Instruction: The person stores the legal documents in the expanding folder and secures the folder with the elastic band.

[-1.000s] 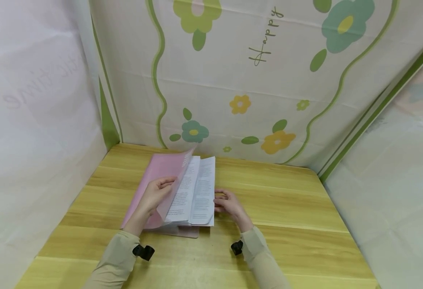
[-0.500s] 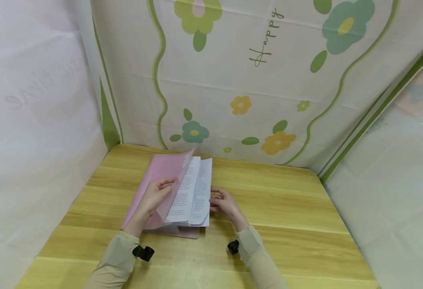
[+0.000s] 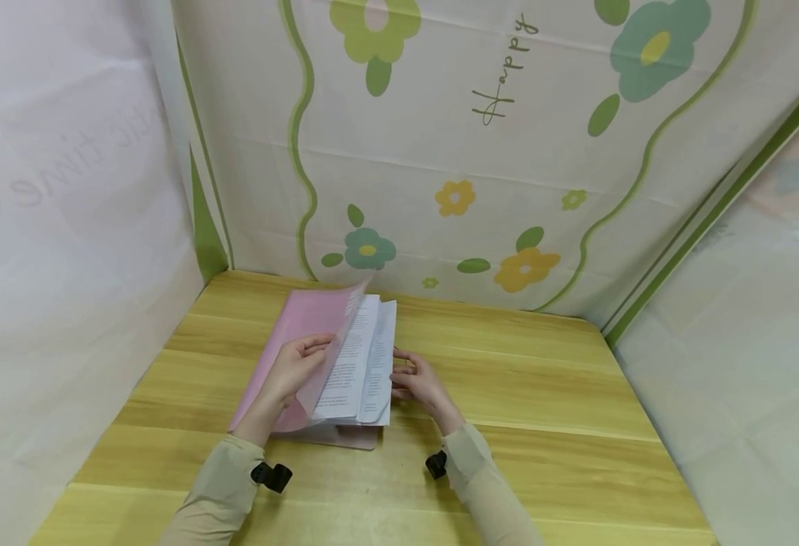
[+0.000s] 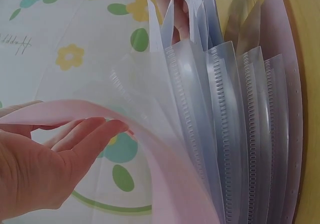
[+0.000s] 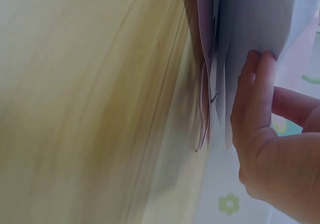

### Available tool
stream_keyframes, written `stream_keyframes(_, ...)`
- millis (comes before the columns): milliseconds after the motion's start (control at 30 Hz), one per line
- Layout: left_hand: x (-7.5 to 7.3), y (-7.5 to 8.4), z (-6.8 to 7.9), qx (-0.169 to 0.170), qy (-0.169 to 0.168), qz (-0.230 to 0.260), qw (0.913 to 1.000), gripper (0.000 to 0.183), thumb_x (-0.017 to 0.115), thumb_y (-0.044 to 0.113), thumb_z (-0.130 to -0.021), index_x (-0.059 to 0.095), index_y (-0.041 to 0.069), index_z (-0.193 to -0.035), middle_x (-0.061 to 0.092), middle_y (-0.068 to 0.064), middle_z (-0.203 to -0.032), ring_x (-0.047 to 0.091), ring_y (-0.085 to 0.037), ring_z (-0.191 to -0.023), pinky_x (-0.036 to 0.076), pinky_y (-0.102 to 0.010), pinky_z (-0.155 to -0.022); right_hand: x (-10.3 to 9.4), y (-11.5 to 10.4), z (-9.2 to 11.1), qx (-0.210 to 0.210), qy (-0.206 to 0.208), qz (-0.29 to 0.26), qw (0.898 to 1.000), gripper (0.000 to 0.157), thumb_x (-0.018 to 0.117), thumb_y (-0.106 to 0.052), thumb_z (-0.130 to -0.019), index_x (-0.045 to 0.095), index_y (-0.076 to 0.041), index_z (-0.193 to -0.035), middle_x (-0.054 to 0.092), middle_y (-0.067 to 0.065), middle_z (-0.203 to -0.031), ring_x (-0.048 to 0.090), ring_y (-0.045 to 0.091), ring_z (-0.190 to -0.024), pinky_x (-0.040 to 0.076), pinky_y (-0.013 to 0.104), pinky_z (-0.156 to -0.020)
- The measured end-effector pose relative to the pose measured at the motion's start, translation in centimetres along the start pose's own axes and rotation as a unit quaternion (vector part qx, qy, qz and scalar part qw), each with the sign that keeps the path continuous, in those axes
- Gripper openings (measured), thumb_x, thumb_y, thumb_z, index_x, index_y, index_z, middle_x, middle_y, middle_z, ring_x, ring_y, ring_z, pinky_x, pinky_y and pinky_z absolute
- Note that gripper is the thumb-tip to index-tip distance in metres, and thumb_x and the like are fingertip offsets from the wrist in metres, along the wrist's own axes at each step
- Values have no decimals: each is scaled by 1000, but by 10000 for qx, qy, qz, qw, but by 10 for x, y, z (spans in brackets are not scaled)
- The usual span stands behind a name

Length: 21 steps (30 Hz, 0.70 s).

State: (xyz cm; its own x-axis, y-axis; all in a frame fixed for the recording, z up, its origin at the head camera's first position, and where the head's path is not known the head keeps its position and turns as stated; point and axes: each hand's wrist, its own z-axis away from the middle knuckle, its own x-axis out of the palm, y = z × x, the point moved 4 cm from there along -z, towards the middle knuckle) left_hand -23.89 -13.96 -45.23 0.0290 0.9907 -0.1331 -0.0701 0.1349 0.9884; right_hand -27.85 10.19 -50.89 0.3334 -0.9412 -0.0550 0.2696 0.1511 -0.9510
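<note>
A pink translucent file folder [image 3: 307,311] lies on the table with its front cover lifted and bent over to the left. My left hand [image 3: 295,370] holds this cover near its free edge. Inside, clear plastic pockets [image 4: 227,134] with ridged edges fan out in the left wrist view. Printed paper sheets [image 3: 377,379] stick out past the folder's right side. My right hand [image 3: 425,385] grips them by their right edge, fingers [image 5: 257,99] against the underside. How far the sheets reach into a pocket is hidden by the cover and upper pages.
The wooden table [image 3: 509,379] extends to the right and in front of the folder. A white cloth with printed flowers [image 3: 454,197] hangs close behind the table, and more white cloth stands at both sides. A black camera [image 3: 271,477] is strapped to the left wrist.
The right hand has moved a little to the left, and the sheets have slid left with it, so less of them sticks out. The left hand and cover have stayed put.
</note>
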Motion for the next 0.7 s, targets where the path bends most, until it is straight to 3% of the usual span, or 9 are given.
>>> stream_keyframes(100,0,1,0,30,-11,-27,10000,44,47,4,-96,54,-3,-138,58,-24,-139,55,-33,-132,42,-41,-112,2,0,-2,-11,-31,9,10000,59,59,0,-94,39,-6,-150,63,26,-125,69,13,-86,61,31,-78)
stream_keyframes(467,-2,6,3,15,-6,-68,10000,43,47,6,-97,53,-3,-139,57,-23,-141,53,-32,-133,43,-30,-106,10,-1,-7,-26,-137,-33,9999,63,61,2,-92,38,-5,-150,62,27,-126,68,13,-86,60,27,-75)
stream_keyframes(700,-2,5,2,26,49,-25,10000,44,48,4,-95,54,-4,-138,57,-25,-139,54,-33,-132,45,-10,-90,15,0,-9,-16,-198,-27,9998,63,61,2,-92,38,-5,-150,62,27,-124,68,13,-84,60,28,-76)
